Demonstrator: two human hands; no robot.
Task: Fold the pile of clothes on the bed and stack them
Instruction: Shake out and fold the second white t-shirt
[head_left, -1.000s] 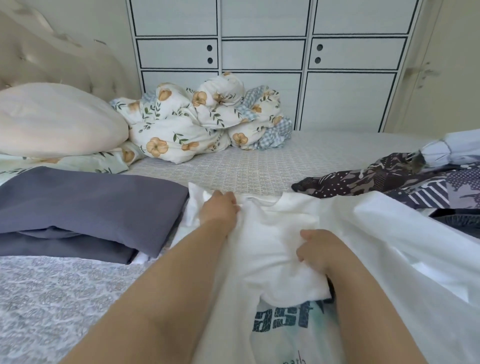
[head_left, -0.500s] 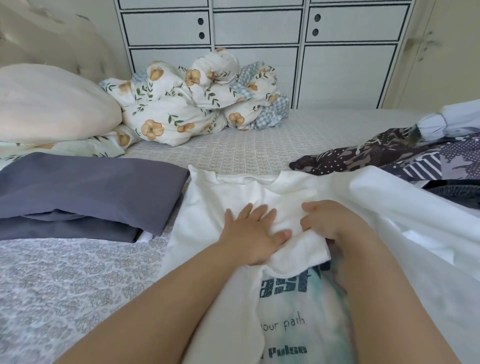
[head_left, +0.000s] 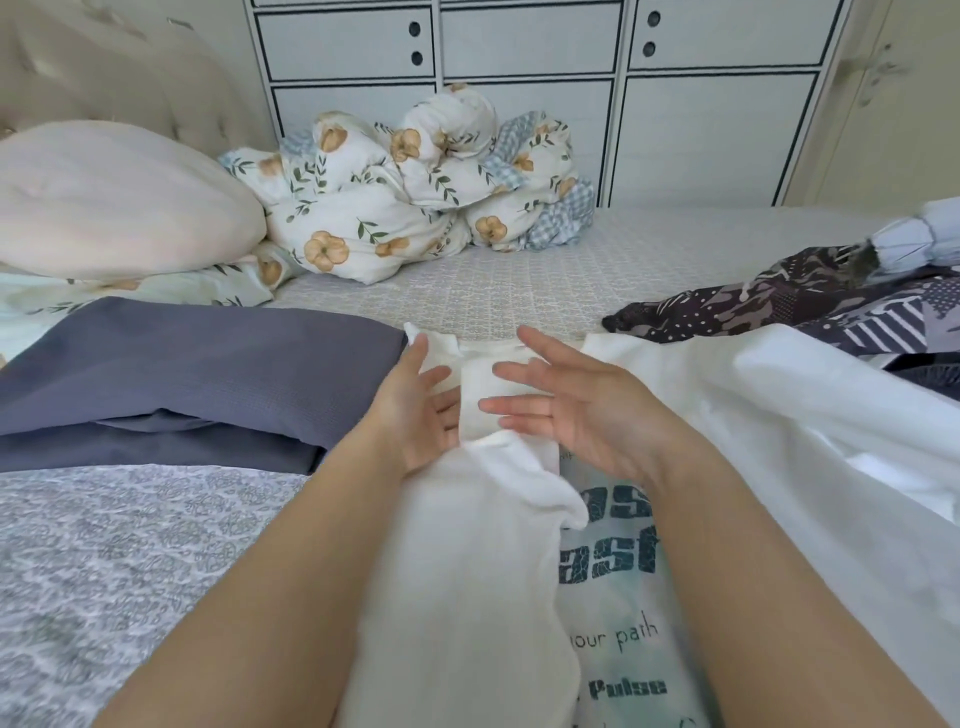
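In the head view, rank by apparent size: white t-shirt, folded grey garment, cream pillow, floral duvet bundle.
1. white t-shirt, though it lies nearest the camera.
2. folded grey garment.
3. cream pillow and floral duvet bundle: look alike, so unranked.

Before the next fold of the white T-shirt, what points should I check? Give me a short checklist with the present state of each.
1. Left side folded in: ok. The white T-shirt has its left part lying over the middle.
2. Both hands free: ok. The left hand and right hand are open beside the collar, gripping nothing.
3. Right side folded in: not ok. It is spread out to the right.
4. Fabric smooth: not ok. The folded part shows wrinkles.
5. Stack ready: ok. The folded grey garment lies to the left.
6. Hem even: cannot tell, out of view.
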